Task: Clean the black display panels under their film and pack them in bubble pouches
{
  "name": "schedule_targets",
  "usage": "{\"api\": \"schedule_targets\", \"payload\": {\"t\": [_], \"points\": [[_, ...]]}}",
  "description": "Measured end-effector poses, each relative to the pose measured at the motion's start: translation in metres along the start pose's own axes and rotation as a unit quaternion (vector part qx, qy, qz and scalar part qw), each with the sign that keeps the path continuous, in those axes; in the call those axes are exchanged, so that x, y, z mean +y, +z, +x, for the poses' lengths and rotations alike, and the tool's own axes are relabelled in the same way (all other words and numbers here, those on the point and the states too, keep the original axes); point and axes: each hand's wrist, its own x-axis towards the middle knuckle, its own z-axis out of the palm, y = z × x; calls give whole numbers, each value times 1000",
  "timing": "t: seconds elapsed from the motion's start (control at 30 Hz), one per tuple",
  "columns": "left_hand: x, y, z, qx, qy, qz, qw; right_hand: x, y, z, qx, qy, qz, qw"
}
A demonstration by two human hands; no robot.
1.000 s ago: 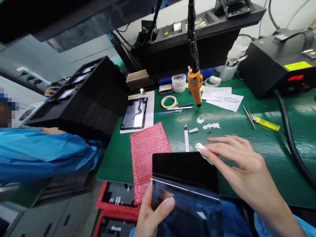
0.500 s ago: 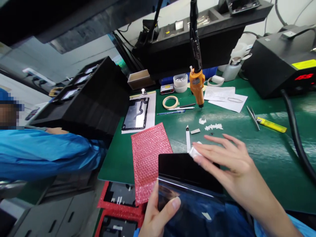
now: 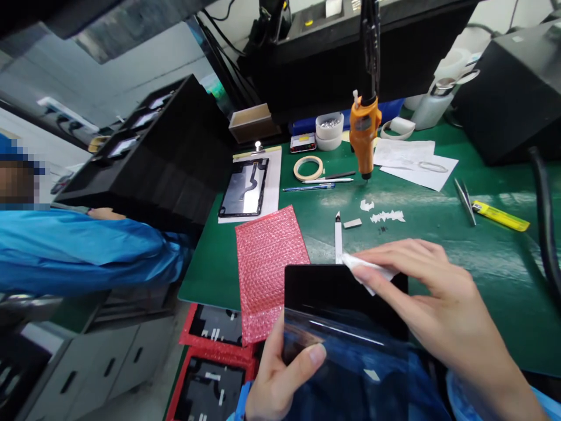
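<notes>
My left hand (image 3: pixel 284 371) grips the left edge of a black glass tablet screen (image 3: pixel 319 286), its thumb lying over the front. A clear protective film (image 3: pixel 350 351) covers the lower part of the screen, its edge curling up below the bare upper strip. Between the thumb and fingers of my right hand (image 3: pixel 429 286) is a folded white wipe (image 3: pixel 362 269), touching the screen's top edge. Just beyond that edge lies a white-handled craft knife (image 3: pixel 338 237), beside a small grey block (image 3: pixel 352 223).
Left of the screen lies a pink bubble-wrap pouch (image 3: pixel 272 275). An orange electric screwdriver (image 3: pixel 365 134) hangs over the green mat. Tweezers (image 3: pixel 465 202) and a yellow cutter (image 3: pixel 499 216) lie to the right. A co-worker's blue sleeve (image 3: pixel 87 251) is at far left.
My right fingers have closed together on the wipe, which now shows more of its length along the screen's top edge. The view has shifted slightly; my left hand keeps its grip.
</notes>
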Motion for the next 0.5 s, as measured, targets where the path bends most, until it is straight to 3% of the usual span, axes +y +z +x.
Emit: {"api": "schedule_targets", "payload": {"t": [0.13, 0.27, 0.5], "points": [[2, -1, -3, 34, -6, 11, 999, 1, -11, 1, 23, 52, 60, 997], [4, 0, -6, 45, -26, -11, 999, -3, -19, -7, 39, 150, 118, 981], [8, 4, -8, 36, -64, -20, 997, -10, -19, -20, 103, 217, 107, 965]]}}
